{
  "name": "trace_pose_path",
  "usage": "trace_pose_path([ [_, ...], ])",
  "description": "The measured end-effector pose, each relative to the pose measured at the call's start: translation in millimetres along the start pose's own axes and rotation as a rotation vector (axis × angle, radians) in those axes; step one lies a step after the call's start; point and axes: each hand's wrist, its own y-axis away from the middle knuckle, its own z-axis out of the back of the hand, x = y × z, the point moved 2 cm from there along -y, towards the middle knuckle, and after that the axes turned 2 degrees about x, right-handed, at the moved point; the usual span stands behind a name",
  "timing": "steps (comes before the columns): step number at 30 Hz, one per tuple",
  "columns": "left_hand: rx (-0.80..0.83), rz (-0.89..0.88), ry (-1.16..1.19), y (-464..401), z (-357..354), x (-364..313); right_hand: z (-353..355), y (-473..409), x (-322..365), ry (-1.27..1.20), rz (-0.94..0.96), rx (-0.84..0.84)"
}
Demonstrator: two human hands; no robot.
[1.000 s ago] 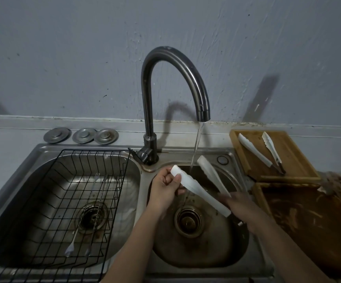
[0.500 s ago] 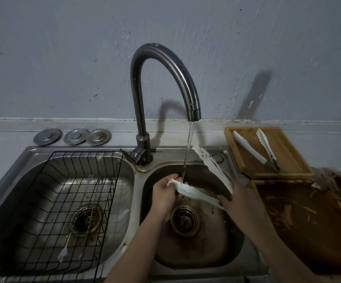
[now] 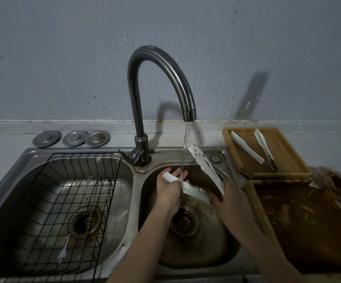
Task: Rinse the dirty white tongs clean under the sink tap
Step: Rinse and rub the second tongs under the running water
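Rinsing: tongs (image 3: 203, 164), white, soiled, spread open over right basin (image 3: 222, 248) beneath tap (image 3: 161, 78) stream. Left hand (image 3: 168, 189) fingers grip lower arm; right hand (image 3: 231, 199) fingers grip hinge end. Second tongs (image 3: 247, 148) on tray (image 3: 287, 160), 2 o'clock.

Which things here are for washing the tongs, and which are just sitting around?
For the washing:
- dirty tongs
- left hand
- right hand
- tap
- running water
- right sink bowl

Just sitting around:
- second tongs on the small wooden tray
- wire rack
- three metal lids
- stained big tray
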Motion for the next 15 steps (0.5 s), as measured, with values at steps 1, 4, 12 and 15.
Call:
trace_pose_path([
  [1, 0.025, 0.016, 0.009, -1, 0, -3, 0, 0, 1, -0.006, 0.005, -0.011],
  [4, 0.146, 0.074, 0.044, -3, 2, -12, 4, -1, 1, -0.019, 0.029, -0.051],
  [12, 0.271, 0.19, -0.08, -3, 9, -16, 13, 1, -4, 0.04, 0.083, -0.123],
  [15, 0.284, 0.175, -0.073, -1, 9, -15, 10, 2, -9, 0.01, 0.087, -0.136],
])
